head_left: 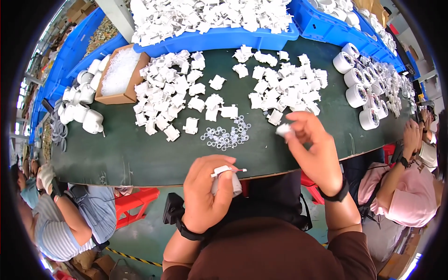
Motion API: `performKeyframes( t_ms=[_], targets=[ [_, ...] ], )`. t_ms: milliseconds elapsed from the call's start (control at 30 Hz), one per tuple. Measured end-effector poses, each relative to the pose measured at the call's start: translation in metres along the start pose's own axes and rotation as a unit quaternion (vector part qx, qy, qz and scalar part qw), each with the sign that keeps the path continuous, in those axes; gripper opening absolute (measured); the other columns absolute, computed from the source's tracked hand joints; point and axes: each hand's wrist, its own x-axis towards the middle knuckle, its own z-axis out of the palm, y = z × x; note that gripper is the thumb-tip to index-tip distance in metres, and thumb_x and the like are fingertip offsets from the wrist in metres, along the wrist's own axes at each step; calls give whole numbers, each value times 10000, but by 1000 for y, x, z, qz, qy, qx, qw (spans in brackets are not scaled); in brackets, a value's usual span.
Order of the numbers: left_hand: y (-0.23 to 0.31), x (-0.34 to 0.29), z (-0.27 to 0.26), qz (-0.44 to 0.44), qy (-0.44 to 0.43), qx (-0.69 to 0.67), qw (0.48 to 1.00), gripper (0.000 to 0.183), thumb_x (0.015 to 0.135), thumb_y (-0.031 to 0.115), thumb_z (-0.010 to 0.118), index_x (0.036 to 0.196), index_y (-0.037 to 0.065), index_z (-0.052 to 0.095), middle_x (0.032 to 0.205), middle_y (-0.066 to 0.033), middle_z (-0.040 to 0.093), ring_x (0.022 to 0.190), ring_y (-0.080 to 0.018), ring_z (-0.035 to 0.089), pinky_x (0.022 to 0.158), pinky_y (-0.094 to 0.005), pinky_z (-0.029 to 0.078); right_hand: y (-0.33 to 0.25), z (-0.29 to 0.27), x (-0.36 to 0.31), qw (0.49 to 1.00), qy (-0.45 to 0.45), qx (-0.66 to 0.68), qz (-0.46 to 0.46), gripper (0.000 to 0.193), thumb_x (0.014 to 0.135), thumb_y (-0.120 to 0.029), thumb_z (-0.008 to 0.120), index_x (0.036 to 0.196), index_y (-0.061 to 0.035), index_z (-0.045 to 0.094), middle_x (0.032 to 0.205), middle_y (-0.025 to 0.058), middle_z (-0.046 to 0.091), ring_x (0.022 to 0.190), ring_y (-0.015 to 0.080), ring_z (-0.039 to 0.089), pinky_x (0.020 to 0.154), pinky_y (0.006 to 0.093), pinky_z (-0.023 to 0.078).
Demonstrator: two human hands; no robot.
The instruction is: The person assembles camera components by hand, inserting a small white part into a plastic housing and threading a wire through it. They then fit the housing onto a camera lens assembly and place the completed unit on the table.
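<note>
My left hand (208, 193), near the table's front edge, is closed around a white plastic housing (223, 171). A thin reddish wire with a small white connector (243, 170) sticks out of it to the right. Farther right and higher, my right hand (317, 151) pinches a small white plastic part (283, 130) between thumb and fingers. That part is just in front of the right pile of white plastic pieces (291, 84). Between my hands and the piles lies a cluster of small translucent rings (226, 136). A second pile of white pieces (163, 91) spreads to the left.
A blue bin (214, 39) heaped with white parts stands at the back. At left are a cardboard box (120, 99) of clear pieces and white rounded housings (93, 121); at right, white cylinders (357, 95). People sit on both sides, one in a pink top (413, 198).
</note>
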Motion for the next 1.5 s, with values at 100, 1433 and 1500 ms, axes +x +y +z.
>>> performKeyframes(
  t_ms=[100,1433,1500],
  targets=[
    [5,-3,4,-47,-32,-80,995,174,1002,88,547,980,-22,680,1151,-157,690,942,-211,645,840,-315,508,-15,8,-15,902,-169,383,103,285,977,71,613,1250,-9,632,1047,52,673,910,103,666,801,257,562],
    [-2,-3,18,64,73,121,988,432,988,288,391,1160,-40,613,1111,-181,648,953,-351,551,870,-433,418,-46,87,-41,960,47,242,-128,423,812,117,744,1220,20,687,1025,97,697,902,219,628,808,319,505],
    [-3,-3,15,92,69,123,986,364,979,251,466,1147,-37,611,1090,-180,648,954,-352,557,870,-431,427,-46,84,-40,961,45,243,-125,412,819,112,741,1217,18,690,1032,92,700,907,215,628,804,317,505]
  ],
)
